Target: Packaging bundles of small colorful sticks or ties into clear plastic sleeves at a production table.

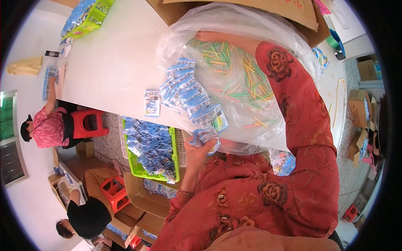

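Observation:
Near the table's front edge, my left hand point(202, 149) is closed around the lower end of a bunch of small blue-and-white packets point(206, 136). More such packets point(184, 90) overlap in a long pile running up the table from it. My right arm, in a red patterned sleeve, stretches over a clear plastic bag point(234, 21) spread open on the table. Thin green, yellow and pink plastic sticks point(253, 79) lie scattered in it. At the bag's far left side is my right hand point(206, 37), beside some green sticks; its fingers are too small and unclear to read.
One loose packet point(151, 103) lies left of the pile on the white table point(113, 62). A green crate point(176, 157) full of packets stands below the table edge. Cardboard boxes point(247, 11) sit behind the bag. Two people work at left near red stools point(90, 124).

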Available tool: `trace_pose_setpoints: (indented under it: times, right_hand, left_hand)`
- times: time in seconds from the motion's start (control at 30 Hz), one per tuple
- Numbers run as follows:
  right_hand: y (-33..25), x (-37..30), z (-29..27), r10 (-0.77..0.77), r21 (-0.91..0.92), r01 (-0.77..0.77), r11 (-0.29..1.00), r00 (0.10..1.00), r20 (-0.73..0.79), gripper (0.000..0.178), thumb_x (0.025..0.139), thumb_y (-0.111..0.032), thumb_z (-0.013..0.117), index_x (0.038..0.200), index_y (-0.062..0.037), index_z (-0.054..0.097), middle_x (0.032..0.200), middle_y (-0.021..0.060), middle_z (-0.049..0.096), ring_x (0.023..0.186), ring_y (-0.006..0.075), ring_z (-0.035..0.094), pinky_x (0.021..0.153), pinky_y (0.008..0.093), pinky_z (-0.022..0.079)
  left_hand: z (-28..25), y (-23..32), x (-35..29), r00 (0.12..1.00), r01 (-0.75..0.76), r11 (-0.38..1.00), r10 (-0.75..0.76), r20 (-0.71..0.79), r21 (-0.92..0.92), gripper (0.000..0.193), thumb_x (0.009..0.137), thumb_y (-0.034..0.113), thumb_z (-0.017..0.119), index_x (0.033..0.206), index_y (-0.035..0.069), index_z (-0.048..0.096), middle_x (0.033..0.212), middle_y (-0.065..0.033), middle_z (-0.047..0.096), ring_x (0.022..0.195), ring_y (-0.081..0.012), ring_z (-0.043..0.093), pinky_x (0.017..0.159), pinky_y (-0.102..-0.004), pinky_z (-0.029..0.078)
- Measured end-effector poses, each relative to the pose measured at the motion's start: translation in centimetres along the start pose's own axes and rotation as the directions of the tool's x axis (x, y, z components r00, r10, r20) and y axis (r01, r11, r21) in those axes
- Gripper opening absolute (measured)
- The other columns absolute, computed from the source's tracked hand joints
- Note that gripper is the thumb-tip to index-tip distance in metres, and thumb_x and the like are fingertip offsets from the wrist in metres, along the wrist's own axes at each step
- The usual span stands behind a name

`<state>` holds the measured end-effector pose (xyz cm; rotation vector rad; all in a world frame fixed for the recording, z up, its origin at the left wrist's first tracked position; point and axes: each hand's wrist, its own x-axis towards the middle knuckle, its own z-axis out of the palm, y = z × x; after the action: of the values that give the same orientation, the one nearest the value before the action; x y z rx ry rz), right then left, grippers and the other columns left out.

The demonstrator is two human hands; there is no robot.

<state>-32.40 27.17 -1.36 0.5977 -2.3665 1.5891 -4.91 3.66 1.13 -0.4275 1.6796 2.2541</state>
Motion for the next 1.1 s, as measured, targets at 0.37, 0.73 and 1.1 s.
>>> trace_pose_setpoints:
  times: [0.37,0.73,1.1]
  right_hand:
    - [-0.3,-2.9,-1.6,-0.114,-0.125,0.114,0.986,0.993,0.005,0.030,0.079,-0.024,0.059,0.103,-0.0069,0.056,0.093,0.0078,0.059,0.086,0.0226,0.056,0.073,0.0365,0.044]
    - [0.1,-1.7,-1.9,-0.213,-0.270,0.214,0.939,0.977,0.033,0.031,0.079,-0.026,0.060,0.103,-0.0071,0.056,0.092,0.0070,0.059,0.085,0.0213,0.055,0.072,0.0358,0.044]
    - [1.4,2.2,-1.1,-0.315,-0.381,0.321,0.867,0.946,0.080,0.032,0.078,-0.027,0.060,0.103,-0.0074,0.057,0.091,0.0063,0.059,0.084,0.0200,0.055,0.071,0.0352,0.044]
  left_hand:
    - [0.0,0.2,-0.3,1.000,-0.023,0.999,0.022,-0.022,-0.024,0.033,0.066,-0.006,0.069,0.097,0.000,0.059,0.088,-0.0054,0.063,0.077,-0.0120,0.060,0.072,-0.0244,0.048]
    - [0.1,-0.1,-0.3,1.000,0.014,1.000,-0.014,-0.015,0.011,0.033,0.067,-0.006,0.069,0.098,-0.001,0.058,0.089,-0.0063,0.063,0.077,-0.0124,0.060,0.071,-0.0251,0.048]
    - [0.1,-0.2,-0.2,1.000,-0.003,1.000,0.003,-0.012,0.010,0.038,0.066,-0.007,0.068,0.103,-0.002,0.056,0.093,-0.0081,0.062,0.079,-0.0142,0.060,0.073,-0.0267,0.049]
